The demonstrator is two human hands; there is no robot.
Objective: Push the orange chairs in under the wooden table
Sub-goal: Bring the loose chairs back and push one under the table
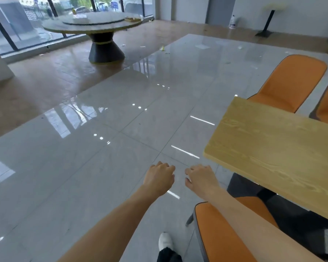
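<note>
My left hand [160, 177] and right hand [200, 178] hang side by side over the floor, fingers loosely curled, holding nothing. The nearest orange chair [216, 233] sits under my right forearm at the wooden table [273, 148]. Another chair [292, 82] stands at the far side.

Just right of the fingers, a pale yellow-brown table [276, 148] with wavy wood grain. Beyond it, an orange chair [290, 82]; below the fingers, another orange chair [222, 233], grey-edged. Glossy pale grey floor tiles [83, 176] lie underneath.
</note>
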